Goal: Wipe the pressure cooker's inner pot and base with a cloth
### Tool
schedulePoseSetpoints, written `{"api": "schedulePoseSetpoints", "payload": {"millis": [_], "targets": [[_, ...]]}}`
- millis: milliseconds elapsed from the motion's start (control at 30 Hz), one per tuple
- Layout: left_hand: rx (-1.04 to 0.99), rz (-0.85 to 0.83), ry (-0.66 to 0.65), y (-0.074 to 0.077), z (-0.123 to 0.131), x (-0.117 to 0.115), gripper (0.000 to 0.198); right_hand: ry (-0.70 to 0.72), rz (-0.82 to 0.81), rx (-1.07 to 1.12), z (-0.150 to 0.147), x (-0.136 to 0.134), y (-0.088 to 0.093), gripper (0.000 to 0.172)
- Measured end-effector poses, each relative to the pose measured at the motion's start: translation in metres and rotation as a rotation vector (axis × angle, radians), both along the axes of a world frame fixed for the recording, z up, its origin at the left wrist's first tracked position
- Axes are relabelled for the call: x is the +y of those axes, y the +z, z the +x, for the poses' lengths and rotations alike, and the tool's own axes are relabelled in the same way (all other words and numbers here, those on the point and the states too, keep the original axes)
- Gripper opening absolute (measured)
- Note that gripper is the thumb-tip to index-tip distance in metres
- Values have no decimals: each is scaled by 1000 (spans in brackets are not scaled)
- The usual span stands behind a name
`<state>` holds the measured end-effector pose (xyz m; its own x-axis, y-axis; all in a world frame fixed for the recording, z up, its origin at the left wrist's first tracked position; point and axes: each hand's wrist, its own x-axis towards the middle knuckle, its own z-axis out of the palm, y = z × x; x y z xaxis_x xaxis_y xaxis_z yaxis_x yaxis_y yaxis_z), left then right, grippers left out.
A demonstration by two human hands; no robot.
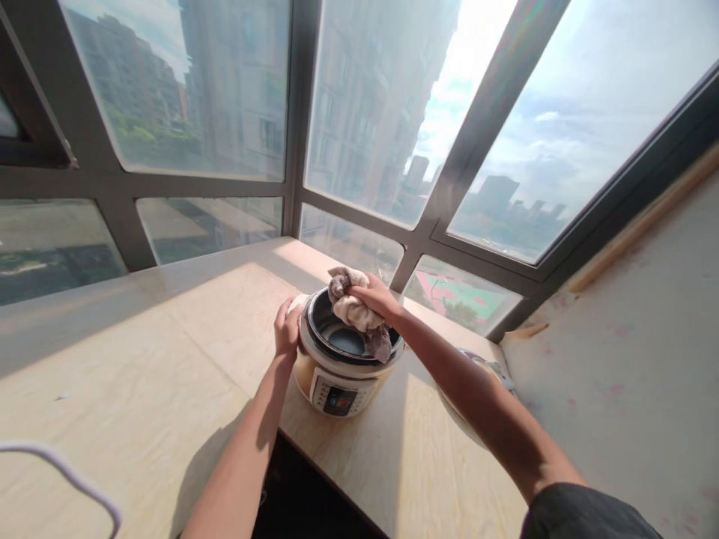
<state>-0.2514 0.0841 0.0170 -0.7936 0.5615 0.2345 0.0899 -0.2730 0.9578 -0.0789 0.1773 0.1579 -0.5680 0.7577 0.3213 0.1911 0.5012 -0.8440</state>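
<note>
An open cream-coloured pressure cooker (337,382) with a dark inner pot stands on the wooden counter (168,359) near the window corner. My left hand (286,329) is closed on the cooker's left rim. My right hand (376,296) grips a crumpled beige-grey cloth (353,307) and holds it over the pot's far rim, with part of the cloth hanging inside.
The cooker's lid (483,374) lies on the counter to the right, mostly hidden under my right forearm. Large windows (393,112) run behind the counter. A white wall (629,359) stands at the right. A white cord (73,479) curves at the lower left. A dark gap opens below the counter's front edge.
</note>
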Motion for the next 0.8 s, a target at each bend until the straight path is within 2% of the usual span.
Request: {"api": "schedulePoseSetpoints", "payload": {"millis": [100,233,367,500,667,800], "targets": [[33,69,-25,-6,-1,-1,40,38,-133,-200,-22,-8,-4,11],[63,75,-76,-8,-5,-3,44,179,-230,-237,-34,-26,-13,9],[48,84,-72,-8,-4,-2,50,254,-416,-292,-24,-32,-23,9],[72,90,-46,-7,-3,-1,50,380,-560,-384,-6,-24,-29,13],[122,88,-34,-7,-4,-2,49,499,-524,-678,5,0,-27,17],[102,85,-43,-7,-5,-1,50,507,-318,-907,6,20,-28,21]]}}
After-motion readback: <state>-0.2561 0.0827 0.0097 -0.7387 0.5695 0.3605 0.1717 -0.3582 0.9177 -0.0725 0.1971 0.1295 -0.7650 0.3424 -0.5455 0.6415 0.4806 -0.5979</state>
